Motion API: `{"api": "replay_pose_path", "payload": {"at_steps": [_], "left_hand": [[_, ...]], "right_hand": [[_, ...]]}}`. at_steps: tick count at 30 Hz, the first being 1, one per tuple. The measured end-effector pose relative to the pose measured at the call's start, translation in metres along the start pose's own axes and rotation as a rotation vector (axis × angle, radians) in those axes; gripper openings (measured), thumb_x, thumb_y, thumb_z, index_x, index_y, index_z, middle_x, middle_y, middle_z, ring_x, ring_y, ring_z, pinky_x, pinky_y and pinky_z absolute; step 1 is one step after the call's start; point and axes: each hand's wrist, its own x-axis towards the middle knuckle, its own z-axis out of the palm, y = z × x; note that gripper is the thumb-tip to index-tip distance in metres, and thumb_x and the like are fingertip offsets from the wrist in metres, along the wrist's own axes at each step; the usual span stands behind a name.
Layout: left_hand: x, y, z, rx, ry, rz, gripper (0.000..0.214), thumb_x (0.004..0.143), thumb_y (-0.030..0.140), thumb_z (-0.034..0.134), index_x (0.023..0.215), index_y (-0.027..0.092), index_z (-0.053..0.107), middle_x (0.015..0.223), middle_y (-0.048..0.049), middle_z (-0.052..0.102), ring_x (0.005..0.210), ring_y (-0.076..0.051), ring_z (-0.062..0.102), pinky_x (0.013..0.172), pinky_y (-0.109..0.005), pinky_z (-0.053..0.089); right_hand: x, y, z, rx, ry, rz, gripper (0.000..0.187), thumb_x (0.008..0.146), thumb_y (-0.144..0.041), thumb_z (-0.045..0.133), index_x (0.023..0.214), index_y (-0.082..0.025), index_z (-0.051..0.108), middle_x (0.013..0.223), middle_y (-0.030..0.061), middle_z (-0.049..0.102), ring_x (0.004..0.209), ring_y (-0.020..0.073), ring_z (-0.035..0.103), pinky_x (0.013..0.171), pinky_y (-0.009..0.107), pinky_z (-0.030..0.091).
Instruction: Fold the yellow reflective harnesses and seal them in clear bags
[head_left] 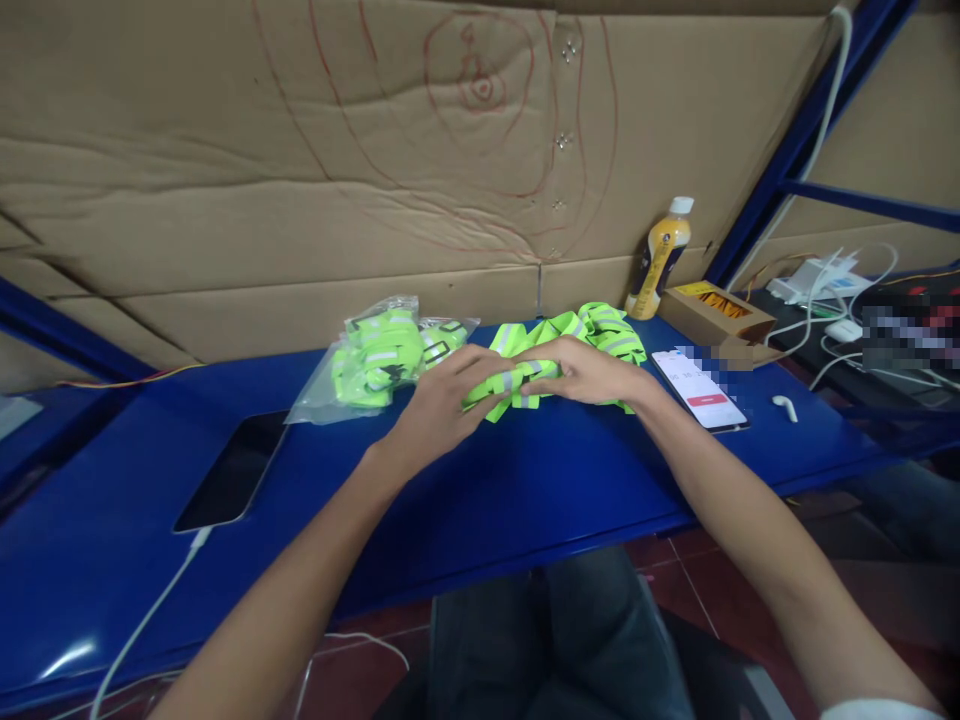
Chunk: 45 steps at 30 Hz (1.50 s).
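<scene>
No readable text, bottle label [661, 256] too small, phone screen [697, 384] blurred

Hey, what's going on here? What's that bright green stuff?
Someone's left hand and right hand are holding green straps with silvery stripes, over a blue table. More lie heaped just behind the right hand. To the left, a clear bag holds others.

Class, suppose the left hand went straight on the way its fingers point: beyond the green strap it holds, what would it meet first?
Most likely the right hand, facing the left hand across the green strap; exact depth is unclear from this view.
</scene>
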Motion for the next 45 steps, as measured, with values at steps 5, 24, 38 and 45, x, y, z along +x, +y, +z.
{"api": "replay_pose_path", "payload": {"at_steps": [5, 24, 38, 45], "left_hand": [[0.007, -0.003, -0.014, -0.313, 0.112, -0.337, 0.048, 0.094, 0.057, 0.082, 0.127, 0.022, 0.076, 0.121, -0.0114, 0.081, 0.111, -0.028, 0.078, 0.102, -0.039, 0.059], [0.01, 0.009, -0.029, -0.218, 0.026, -0.18, 0.026, 0.089, 0.03, 0.085, 0.114, 0.025, 0.08, 0.116, -0.0055, 0.08, 0.105, -0.025, 0.074, 0.096, -0.037, 0.056], [0.01, -0.001, -0.026, -0.439, -0.014, -0.353, 0.064, 0.072, 0.043, 0.1, 0.127, 0.023, 0.073, 0.131, -0.0128, 0.077, 0.125, -0.032, 0.072, 0.105, -0.041, 0.057], [-0.002, -0.01, -0.01, -0.981, -0.013, -0.64, 0.068, 0.064, 0.067, 0.099, 0.107, 0.019, 0.078, 0.102, -0.0109, 0.08, 0.089, -0.028, 0.077, 0.077, -0.037, 0.064]], "right_hand": [[0.002, 0.002, 0.011, -0.312, 0.208, -0.213, 0.037, 0.107, -0.02, 0.06, 0.141, -0.023, 0.074, 0.123, 0.0114, 0.08, 0.109, 0.0253, 0.074, 0.098, 0.04, 0.056], [0.007, 0.0, 0.015, -0.002, 0.209, -0.054, 0.052, 0.091, -0.041, 0.084, 0.138, -0.02, 0.074, 0.134, 0.0093, 0.079, 0.12, 0.0274, 0.074, 0.106, 0.04, 0.055], [0.002, 0.006, 0.018, -0.403, 0.316, -0.203, 0.039, 0.093, -0.012, 0.058, 0.124, -0.023, 0.078, 0.116, 0.0069, 0.083, 0.102, 0.0228, 0.076, 0.094, 0.036, 0.052], [0.003, 0.01, 0.028, -0.722, 0.5, -0.227, 0.043, 0.109, -0.02, 0.053, 0.148, -0.029, 0.069, 0.132, 0.0093, 0.079, 0.111, 0.0276, 0.071, 0.096, 0.046, 0.048]]}}
